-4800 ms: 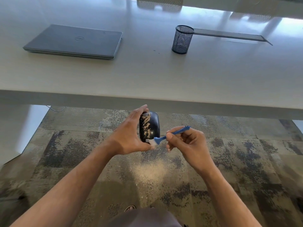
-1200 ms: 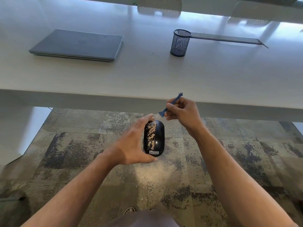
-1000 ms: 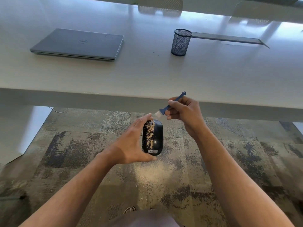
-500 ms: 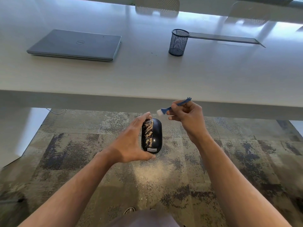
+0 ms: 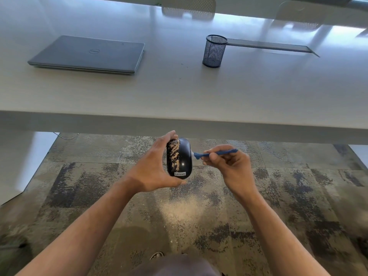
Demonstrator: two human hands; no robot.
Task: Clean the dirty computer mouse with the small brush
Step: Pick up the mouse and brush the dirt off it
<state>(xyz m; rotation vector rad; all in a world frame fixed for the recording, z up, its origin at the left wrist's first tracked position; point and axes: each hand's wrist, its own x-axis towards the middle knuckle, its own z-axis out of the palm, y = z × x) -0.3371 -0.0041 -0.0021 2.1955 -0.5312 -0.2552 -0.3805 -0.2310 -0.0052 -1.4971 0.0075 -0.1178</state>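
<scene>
A black computer mouse (image 5: 182, 159) with tan dust along its left half is held upright over the carpet, in front of the table's near edge. My left hand (image 5: 153, 166) grips it from the left, fingers at its top and thumb under its bottom. My right hand (image 5: 229, 162) pinches a small blue brush (image 5: 215, 153) by the handle. The brush lies nearly level, and its white bristles touch the mouse's upper right edge.
A white table (image 5: 179, 96) spans the view ahead. On it lie a shut grey laptop (image 5: 89, 54) at the left and a blue mesh pen cup (image 5: 215, 50) at the middle, with a flat grey strip (image 5: 268, 45) behind. Pale dust lies on the patterned carpet (image 5: 185, 210) below the mouse.
My right hand has come down from above the mouse's top to its right side. The brush has swung level, and its bristles now touch the mouse. My left hand still holds the mouse.
</scene>
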